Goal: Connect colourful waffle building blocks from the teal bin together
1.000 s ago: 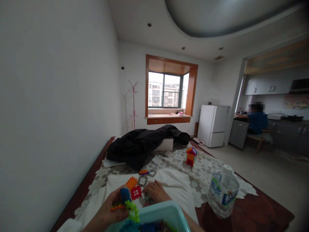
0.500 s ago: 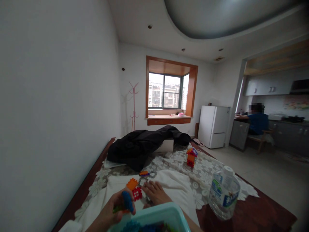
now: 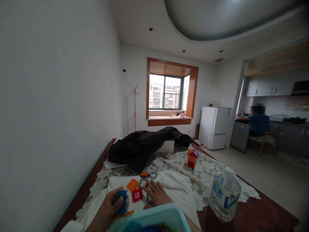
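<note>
My left hand (image 3: 109,204) is closed around a blue toothed building tile (image 3: 122,200), just left of a pale teal tub (image 3: 166,209) with several coloured pieces inside. An orange piece (image 3: 130,212) shows below the tile, by the tub's rim. Flat on the white cloth, my right hand (image 3: 158,195) rests with fingers spread, its wrist partly behind the tub. Between both hands lie a red window tile (image 3: 137,195) and an orange tile (image 3: 132,185). Past the fingertips is an orange-and-purple piece (image 3: 145,174), with small grey pieces (image 3: 143,183) near my right hand.
A small built house (image 3: 191,159) stands farther back on the lace tablecloth (image 3: 173,162). To the right is a large clear plastic bottle (image 3: 225,195). Black cloth (image 3: 140,145) drapes over a white box (image 3: 166,146) at the back. A person (image 3: 259,124) sits in the kitchen.
My left hand has turned the blue tile so its broad face shows and shifted slightly left, uncovering more of the red tile. The right hand stays nearly in place.
</note>
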The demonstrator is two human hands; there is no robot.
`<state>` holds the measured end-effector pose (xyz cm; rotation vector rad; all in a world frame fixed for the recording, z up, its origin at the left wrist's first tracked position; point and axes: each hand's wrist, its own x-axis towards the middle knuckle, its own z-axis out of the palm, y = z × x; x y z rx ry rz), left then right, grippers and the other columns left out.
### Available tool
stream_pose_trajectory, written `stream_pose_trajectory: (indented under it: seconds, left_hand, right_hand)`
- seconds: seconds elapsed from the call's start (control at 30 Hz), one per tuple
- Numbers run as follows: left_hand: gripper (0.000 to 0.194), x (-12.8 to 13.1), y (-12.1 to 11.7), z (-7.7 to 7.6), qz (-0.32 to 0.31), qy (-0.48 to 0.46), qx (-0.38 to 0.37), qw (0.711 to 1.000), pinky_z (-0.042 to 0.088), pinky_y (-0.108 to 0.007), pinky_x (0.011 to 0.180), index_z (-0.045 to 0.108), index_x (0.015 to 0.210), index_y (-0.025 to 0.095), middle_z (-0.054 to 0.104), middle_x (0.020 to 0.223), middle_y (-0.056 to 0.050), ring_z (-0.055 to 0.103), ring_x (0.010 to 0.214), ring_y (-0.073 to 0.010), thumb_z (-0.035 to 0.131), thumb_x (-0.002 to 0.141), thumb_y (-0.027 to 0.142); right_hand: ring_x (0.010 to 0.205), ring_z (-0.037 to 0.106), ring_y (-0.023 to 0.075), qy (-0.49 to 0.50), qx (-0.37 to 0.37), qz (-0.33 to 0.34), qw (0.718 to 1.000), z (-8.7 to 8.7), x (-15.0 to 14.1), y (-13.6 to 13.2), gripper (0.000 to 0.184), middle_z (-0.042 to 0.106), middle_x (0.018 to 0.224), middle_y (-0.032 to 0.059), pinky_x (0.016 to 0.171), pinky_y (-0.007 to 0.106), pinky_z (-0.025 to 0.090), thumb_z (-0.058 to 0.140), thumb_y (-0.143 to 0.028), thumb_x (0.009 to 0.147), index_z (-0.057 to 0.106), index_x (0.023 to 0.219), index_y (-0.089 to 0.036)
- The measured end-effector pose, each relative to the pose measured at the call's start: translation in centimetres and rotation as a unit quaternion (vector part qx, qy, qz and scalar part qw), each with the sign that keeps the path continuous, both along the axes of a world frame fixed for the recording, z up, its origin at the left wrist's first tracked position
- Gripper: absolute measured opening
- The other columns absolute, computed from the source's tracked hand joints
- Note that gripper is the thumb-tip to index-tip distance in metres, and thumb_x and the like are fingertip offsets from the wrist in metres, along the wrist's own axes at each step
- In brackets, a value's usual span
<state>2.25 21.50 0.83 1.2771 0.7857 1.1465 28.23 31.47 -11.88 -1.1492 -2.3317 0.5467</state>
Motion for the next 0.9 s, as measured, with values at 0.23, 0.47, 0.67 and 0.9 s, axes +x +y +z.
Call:
stream_pose_trajectory:
  seconds: [0.23,0.47,0.67,0.9]
  left_hand:
    - [0.070,0.2,-0.8,0.7,0.008,-0.038,0.025,0.999,0.041,-0.026,0.062,0.056,0.071,0.019,0.066,0.060,-0.003,0.057,0.062,-0.0155,0.094,0.069,0.078]
    - [0.066,-0.2,-1.4,1.8,0.013,-0.027,0.033,0.999,0.048,-0.029,0.067,0.061,0.072,0.018,0.069,0.064,-0.005,0.065,0.068,-0.0195,0.095,0.069,0.075]
    - [0.065,-0.3,-0.6,1.0,0.058,-0.098,0.016,0.993,0.043,-0.025,0.062,0.057,0.074,0.020,0.063,0.064,0.001,0.058,0.064,-0.0156,0.099,0.068,0.069]
    - [0.071,-1.7,1.6,-1.3,-0.031,0.035,0.105,0.993,0.045,-0.031,0.071,0.066,0.061,0.017,0.065,0.075,-0.008,0.057,0.075,-0.0202,0.093,0.061,0.082]
  right_hand:
    - [0.160,0.044,0.0508,-0.008,-0.003,-0.003,1.000,0.3,0.2,0.0,0.081,0.060,0.166,0.0120,0.134,0.073,0.026,0.091,-0.047,0.080,0.064,0.157,-0.040]
    - [0.167,0.026,0.0547,-0.019,0.014,0.012,1.000,0.0,0.6,0.2,0.104,0.031,0.182,0.0196,0.135,0.076,0.019,0.094,-0.046,0.078,0.048,0.170,-0.032]
    - [0.161,0.040,0.0548,0.026,-0.006,0.007,1.000,0.3,0.4,-0.1,0.092,0.060,0.166,0.0138,0.136,0.077,0.014,0.093,-0.053,0.079,0.057,0.163,-0.042]
    - [0.163,0.035,0.0569,0.027,0.014,0.029,0.999,-0.2,0.5,0.2,0.086,0.046,0.177,0.0099,0.132,0.083,0.018,0.089,-0.052,0.083,0.058,0.163,-0.045]
